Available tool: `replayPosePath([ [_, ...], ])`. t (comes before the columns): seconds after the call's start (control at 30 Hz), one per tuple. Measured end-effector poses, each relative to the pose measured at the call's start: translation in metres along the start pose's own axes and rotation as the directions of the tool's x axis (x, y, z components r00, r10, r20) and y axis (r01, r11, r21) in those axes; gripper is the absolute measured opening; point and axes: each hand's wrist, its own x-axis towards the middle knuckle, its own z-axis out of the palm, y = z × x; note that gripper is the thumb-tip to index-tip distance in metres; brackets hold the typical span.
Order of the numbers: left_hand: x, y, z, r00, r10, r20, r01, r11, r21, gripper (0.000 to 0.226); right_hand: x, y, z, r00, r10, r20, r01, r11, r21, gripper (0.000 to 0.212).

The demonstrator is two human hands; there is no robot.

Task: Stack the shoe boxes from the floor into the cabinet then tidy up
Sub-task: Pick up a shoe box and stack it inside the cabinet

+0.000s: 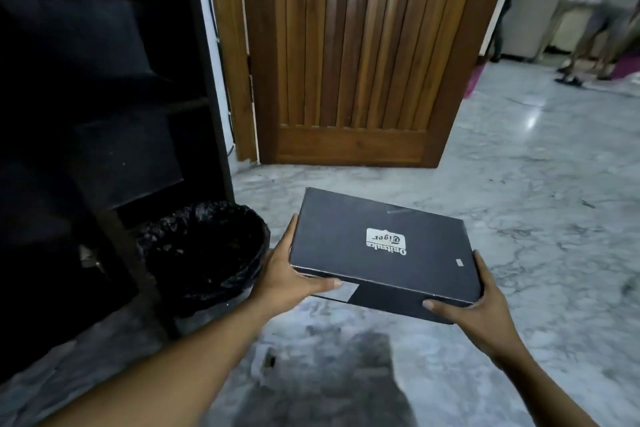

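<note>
Holding a black box [381, 246] above the floor [536, 184] in the lower centre of the frame, both hands grip its short ends. The left hand [284, 274] wraps the left end, thumb along the near edge of the lid, fingers up the side. The right hand [485, 305] clasps the right end, thumb on the near wall, fingers round the far corner. The box is flat, rectangular matte card with its lid on. A pale printed logo sits mid-lid, reading upside down, with a small pale sticker near the right corner and a strip of clear tape toward the far edge. A light label shows on the near wall below the lid. The floor is glossy grey-white veined marble. At left the cabinet [104, 80] is dark, its shelves barely made out; what lies on them cannot be told. Beside its foot stands a round bin [204, 253] lined with a crinkled black bag. A ribbed brown wooden door [353, 52] fills the upper centre. At upper right a blurred person [595, 17] stands, cut off by the frame edge.
</note>
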Motion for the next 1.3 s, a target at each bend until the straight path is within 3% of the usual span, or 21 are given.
replayPosePath([
  [0.2,-0.042,0.178,-0.08,0.949,0.295,-0.113,-0.282,0.952,0.12,0.143,-0.053,-0.16,-0.031,0.937,-0.33,-0.114,0.339,0.937,0.079,0.097],
  [0.33,-0.102,0.273,-0.136,0.848,0.489,-0.204,-0.443,0.866,0.232,0.139,-0.089,-0.259,-0.036,0.831,-0.526,-0.179,0.55,0.825,0.129,0.102],
  [0.47,-0.185,0.338,-0.192,0.717,0.632,-0.292,-0.531,0.768,0.359,0.134,-0.124,-0.336,-0.026,0.728,-0.656,-0.2,0.685,0.697,0.212,0.123],
  [0.57,-0.252,0.367,-0.235,0.64,0.681,-0.357,-0.5,0.721,0.479,0.132,-0.151,-0.38,-0.002,0.664,-0.726,-0.177,0.743,0.617,0.259,0.127],
  [0.73,-0.352,0.4,-0.315,0.545,0.716,-0.437,-0.331,0.662,0.673,0.135,-0.197,-0.445,0.064,0.556,-0.82,-0.139,0.799,0.48,0.363,0.105],
  [1.0,-0.419,0.412,-0.443,0.424,0.692,-0.584,-0.099,0.677,0.73,0.134,-0.225,-0.556,0.18,0.373,-0.928,-0.008,0.777,0.309,0.548,0.097],
  [1.17,-0.43,0.42,-0.521,0.394,0.636,-0.664,0.079,0.696,0.714,0.133,-0.223,-0.617,0.27,0.346,-0.938,0.015,0.695,0.267,0.668,0.086],
  [1.3,-0.425,0.424,-0.574,0.336,0.595,-0.73,0.186,0.718,0.671,0.129,-0.213,-0.657,0.336,0.364,-0.931,0.035,0.633,0.275,0.723,0.078],
])
